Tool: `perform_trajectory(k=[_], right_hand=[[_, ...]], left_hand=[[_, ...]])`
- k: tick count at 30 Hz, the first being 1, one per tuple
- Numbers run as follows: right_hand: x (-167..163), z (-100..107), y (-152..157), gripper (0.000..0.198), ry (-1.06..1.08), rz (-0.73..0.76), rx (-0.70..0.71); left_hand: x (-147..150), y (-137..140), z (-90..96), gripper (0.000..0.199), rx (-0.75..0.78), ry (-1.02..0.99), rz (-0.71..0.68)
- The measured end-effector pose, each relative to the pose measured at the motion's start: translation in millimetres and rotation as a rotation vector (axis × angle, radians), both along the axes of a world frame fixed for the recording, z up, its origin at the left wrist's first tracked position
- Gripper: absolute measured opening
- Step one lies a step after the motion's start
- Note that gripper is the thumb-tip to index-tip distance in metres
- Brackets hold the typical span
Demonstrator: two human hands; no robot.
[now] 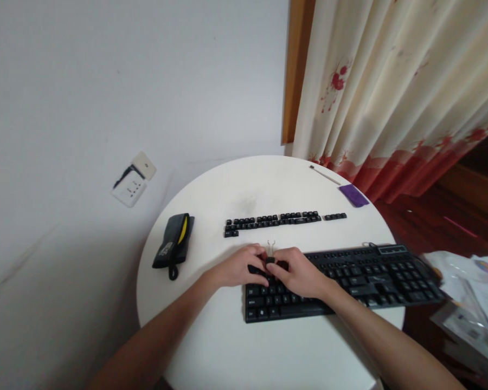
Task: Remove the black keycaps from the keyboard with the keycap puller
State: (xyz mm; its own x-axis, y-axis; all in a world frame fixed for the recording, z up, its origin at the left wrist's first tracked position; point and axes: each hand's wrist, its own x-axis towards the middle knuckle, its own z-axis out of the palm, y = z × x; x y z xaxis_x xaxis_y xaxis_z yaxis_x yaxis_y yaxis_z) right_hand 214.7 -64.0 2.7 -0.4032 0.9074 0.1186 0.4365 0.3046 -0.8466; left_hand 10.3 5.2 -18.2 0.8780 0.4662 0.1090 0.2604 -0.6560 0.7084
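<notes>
Keyboard [361, 276]: black, on the near right part of the white tabletop [203, 336], its right end jutting past the tabletop's right edge
Clip with wire handles [270, 259]: over the keyboard's far left corner, both thin handles pointing up
Right hand [303, 272]: thumb and forefinger pinched on the clip
Left hand [242, 266]: over the keyboard's left end, thumb and forefinger curved apart with black keys in the gap; whether its fingertips grip the clip, I cannot tell
Open room: bare white between pouch and keyboard, and along the keyboard's near side
Loose keycaps [264, 219]: in rows across the tabletop's middle, beyond the keyboard
Far right edge: a thin stick [325, 175] with a dark tip, and a purple cloth [353, 195] beside it
Pouch [169, 242]: dark with a yellow stripe, near the left edge, contents not visible
Hidden: keys under both hands
Cut off: the tabletop's near edge and both forearms, by the bottom border
</notes>
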Motion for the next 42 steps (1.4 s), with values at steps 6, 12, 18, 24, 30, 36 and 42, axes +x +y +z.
perform_trajectory(k=[6,12,18,24,30,36,42], right_hand=[[-5,-6,1,0.027,0.142,-0.099,-0.086],[-4,-6,1,0.031,0.104,-0.212,0.113],[-5,-9,3,0.026,0.193,-0.355,0.067],[-3,-15,5,0.025,0.178,-0.377,0.017],[0,-12,6,0.027,0.185,-0.395,0.082],[-2,-14,5,0.029,0.193,-0.381,0.065],[-2,-10,8,0.033,0.263,-0.405,0.002]], left_hand=[[2,-1,5.8,0.024,-0.053,0.002,-0.013],[5,-6,10.6,0.017,0.045,-0.104,0.11],[9,-10,10.8,0.017,0.162,-0.218,0.28],[14,-13,10.3,0.013,0.36,-0.183,0.255],[15,-17,10.6,0.014,0.499,-0.146,0.249],[15,-20,12.5,0.013,0.478,-0.189,0.241],[10,-11,9.7,0.012,0.391,-0.207,0.411]])
